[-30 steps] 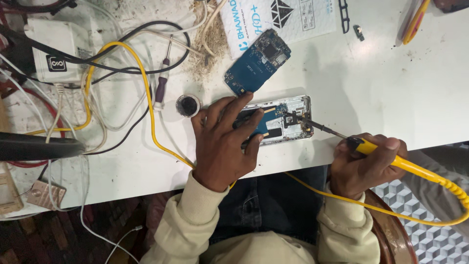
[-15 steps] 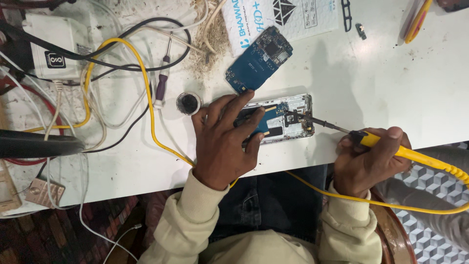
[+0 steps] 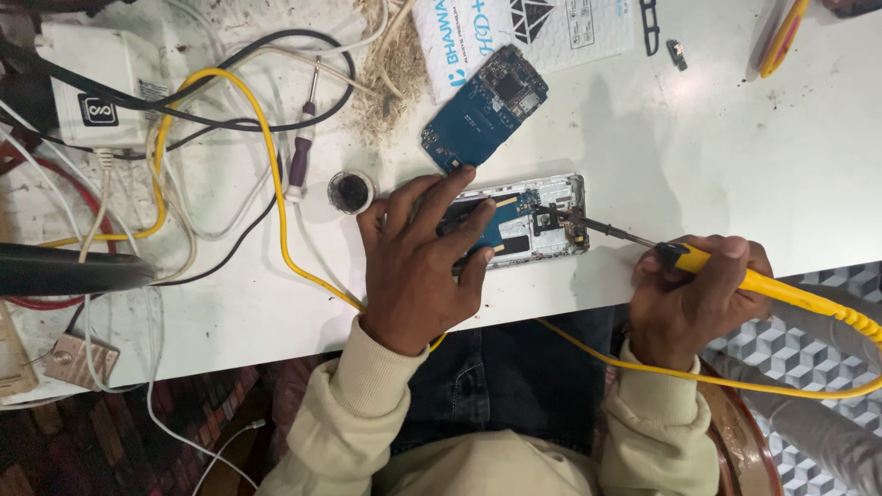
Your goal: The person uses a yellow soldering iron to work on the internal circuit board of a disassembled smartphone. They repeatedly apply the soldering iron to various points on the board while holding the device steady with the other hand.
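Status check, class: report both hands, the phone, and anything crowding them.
Left hand flat on opened phone. Right hand gripping yellow soldering iron, tip at phone's end. Loose circuit board beside.

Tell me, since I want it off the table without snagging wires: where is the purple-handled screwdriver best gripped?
Probably by its purple handle, the thickest part, pinched across its width from above. The screwdriver lies flat, thin shaft pointing away from the person, handle end nearest the small round tin. Cables cross close beside it, so come straight down.
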